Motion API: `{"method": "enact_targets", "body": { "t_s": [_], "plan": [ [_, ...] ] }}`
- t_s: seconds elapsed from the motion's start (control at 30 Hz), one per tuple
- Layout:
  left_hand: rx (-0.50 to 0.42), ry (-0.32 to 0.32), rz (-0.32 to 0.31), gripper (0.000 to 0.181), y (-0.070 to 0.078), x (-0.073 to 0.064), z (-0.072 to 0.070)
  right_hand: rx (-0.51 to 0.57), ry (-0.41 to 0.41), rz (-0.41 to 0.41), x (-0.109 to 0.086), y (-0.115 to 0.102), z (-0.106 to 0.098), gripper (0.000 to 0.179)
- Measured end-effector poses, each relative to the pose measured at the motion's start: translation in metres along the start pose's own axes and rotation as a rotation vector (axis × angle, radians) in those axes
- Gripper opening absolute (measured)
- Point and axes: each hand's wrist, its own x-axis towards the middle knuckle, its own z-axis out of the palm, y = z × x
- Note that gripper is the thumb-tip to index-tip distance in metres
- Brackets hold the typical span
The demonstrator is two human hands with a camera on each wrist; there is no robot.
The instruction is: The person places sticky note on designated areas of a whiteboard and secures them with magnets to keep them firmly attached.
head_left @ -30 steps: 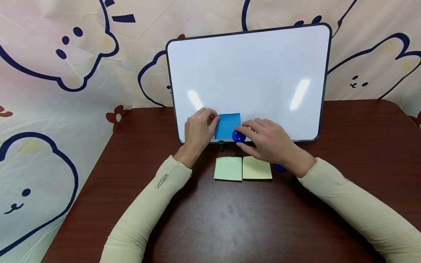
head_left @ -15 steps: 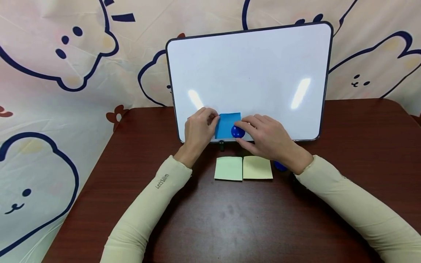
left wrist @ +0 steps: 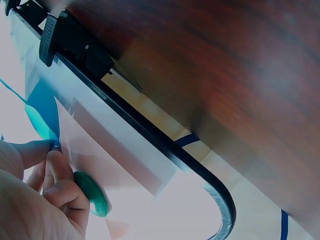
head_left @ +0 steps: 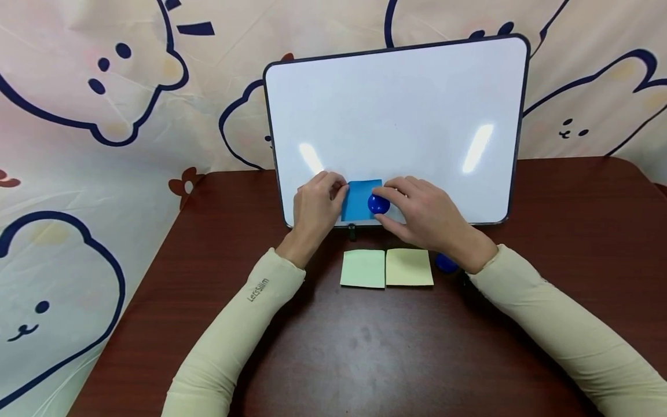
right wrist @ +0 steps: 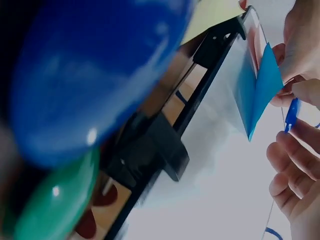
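A blue sticky note (head_left: 358, 194) stands at the lower part of the whiteboard (head_left: 396, 104). My left hand (head_left: 316, 204) pinches its left edge between thumb and fingers. At the note's right side, my right hand (head_left: 429, 211) holds a round blue magnet (head_left: 378, 204) between thumb and fingertips; the magnet overlaps the note in the head view. In the right wrist view the note (right wrist: 265, 87) looks folded out from the board, with the magnet (right wrist: 292, 115) turned edge-on. Beside my left fingers, the left wrist view has a green magnet (left wrist: 91, 194) on a pink note (left wrist: 107, 160).
A pale green note (head_left: 363, 269) and a yellow note (head_left: 409, 267) lie side by side on the dark table (head_left: 365, 347). Another blue magnet (head_left: 446, 263) sits right of them, partly behind my right wrist. Black supports (right wrist: 150, 145) grip the board's lower edge.
My right hand has risen slightly with the blue magnet, from the note's lower right corner up along its right side. The left hand has stayed in place.
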Motion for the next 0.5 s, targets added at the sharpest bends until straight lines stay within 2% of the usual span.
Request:
{"method": "enact_targets", "body": {
  "t_s": [0.5],
  "plan": [
    [-0.017, -0.003, -0.010, 0.016, 0.000, 0.000, -0.001, -0.011, -0.032, 0.036, 0.011, 0.000, -0.002, 0.048]
  ]
}}
